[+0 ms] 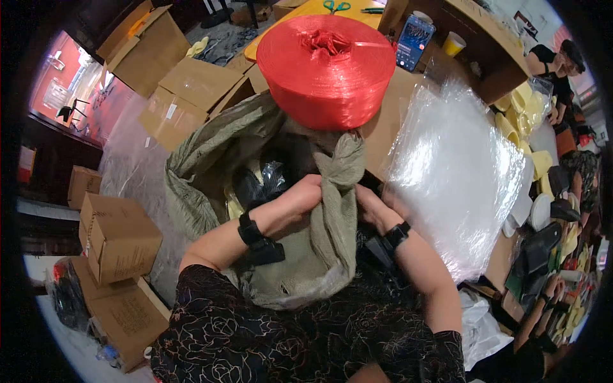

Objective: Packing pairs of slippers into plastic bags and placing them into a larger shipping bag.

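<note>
A grey-green woven sack [290, 258] gapes in front of my body, its rim rolled and bunched into a twisted fold on the right side. My left hand [305, 196] reaches inside the mouth and is closed on that fold, fingertips hidden behind the cloth. On the fold's outer side, my right hand [369, 201] is curled against the same cloth; its fingers are partly hidden. Glossy black plastic-wrapped items [265, 182] lie inside the sack, with something pale yellow beside them. Just beyond the rim sits a big red roll of plastic twine [325, 73].
Clear plastic bags [453, 179] lie in a stack on the right. Cardboard boxes [121, 236] stand at left, more at far left. A blue box [415, 39] and a yellow cup [454, 43] sit in an open carton. Yellow slippers [511, 115] and another person [555, 70] are far right.
</note>
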{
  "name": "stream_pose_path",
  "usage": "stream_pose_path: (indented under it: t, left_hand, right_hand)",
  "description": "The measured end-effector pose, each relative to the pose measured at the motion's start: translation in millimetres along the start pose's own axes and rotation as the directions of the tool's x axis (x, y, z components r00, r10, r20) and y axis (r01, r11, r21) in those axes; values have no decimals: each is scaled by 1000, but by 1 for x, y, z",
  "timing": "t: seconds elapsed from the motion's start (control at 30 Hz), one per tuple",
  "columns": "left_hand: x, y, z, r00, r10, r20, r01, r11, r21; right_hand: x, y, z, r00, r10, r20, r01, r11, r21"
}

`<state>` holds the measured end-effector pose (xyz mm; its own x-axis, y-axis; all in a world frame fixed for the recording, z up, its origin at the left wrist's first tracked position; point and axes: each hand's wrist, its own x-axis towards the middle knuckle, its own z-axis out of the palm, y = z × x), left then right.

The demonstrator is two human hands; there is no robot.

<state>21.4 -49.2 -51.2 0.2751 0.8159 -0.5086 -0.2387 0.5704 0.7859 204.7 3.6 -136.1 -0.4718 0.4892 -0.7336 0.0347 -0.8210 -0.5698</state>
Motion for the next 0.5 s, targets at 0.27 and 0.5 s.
stream_pose_path:
  t: [0.27, 0.5]
  left_hand:
    - [-26, -23, 49, 893, 425, 149, -450, 862, 234]
    - [-14, -41, 29, 660, 602, 449, -750, 555, 359]
  right_hand:
    - [-78, -25, 25, 959, -165, 231, 122, 974, 189]
    - [-92, -26, 16, 941, -297, 165, 241, 925, 293]
